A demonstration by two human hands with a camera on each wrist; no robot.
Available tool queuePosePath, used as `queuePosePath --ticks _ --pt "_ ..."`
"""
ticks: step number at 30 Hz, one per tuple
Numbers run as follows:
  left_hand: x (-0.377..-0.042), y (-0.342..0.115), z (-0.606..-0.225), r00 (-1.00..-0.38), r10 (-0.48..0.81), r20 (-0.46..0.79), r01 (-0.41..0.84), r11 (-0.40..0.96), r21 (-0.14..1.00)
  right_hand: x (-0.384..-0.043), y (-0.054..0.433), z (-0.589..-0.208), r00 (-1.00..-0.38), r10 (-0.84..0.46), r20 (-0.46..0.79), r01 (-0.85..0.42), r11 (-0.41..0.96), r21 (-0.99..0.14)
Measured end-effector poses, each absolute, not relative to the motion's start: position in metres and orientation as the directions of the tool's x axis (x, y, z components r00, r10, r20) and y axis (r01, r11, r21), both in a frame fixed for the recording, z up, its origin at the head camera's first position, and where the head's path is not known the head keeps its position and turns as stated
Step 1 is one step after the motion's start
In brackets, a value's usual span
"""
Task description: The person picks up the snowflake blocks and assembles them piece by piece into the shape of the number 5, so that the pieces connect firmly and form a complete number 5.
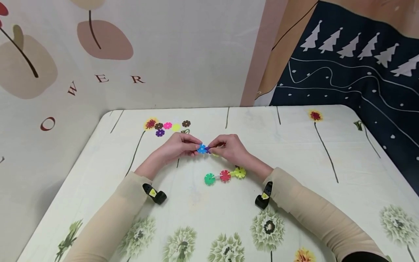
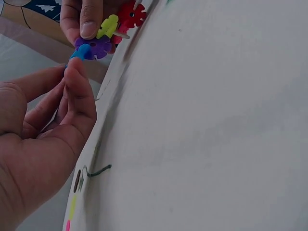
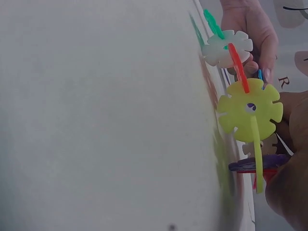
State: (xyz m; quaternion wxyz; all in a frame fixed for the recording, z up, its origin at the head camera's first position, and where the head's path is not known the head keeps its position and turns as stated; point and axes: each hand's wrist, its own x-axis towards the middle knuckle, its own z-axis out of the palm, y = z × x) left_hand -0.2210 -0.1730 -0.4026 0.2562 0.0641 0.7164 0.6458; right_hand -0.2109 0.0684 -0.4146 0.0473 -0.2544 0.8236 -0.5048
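My left hand point(image 1: 175, 148) pinches a blue notched snowflake disc point(image 1: 202, 149) between thumb and fingers. Right beside it, my right hand point(image 1: 231, 148) pinches a purple snowflake disc point(image 2: 96, 47); the blue disc meets its edge in the left wrist view, though how deep the slots engage I cannot tell. A chain of interlocked discs hangs near the right hand: a green disc point(image 1: 210, 178), a white disc point(image 3: 226, 49), a red disc point(image 1: 225, 176) and a yellow disc point(image 3: 240, 118). Fingers partly hide where the chain joins the purple disc.
Several loose discs lie farther back on the left, among them a pink disc point(image 1: 167, 125), a purple one point(image 1: 160, 133) and a brown one point(image 1: 186, 123). A flower-patterned cloth point(image 1: 196, 207) covers the table. Printed curtains hang behind it.
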Motion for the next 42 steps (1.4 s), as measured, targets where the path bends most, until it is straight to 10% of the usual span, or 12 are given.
queuePosePath --ticks 42 --pt "-0.218 -0.175 -0.408 -0.89 0.348 -0.296 -0.287 0.077 0.955 -0.204 0.052 -0.406 -0.832 -0.532 0.158 -0.488 0.566 -0.665"
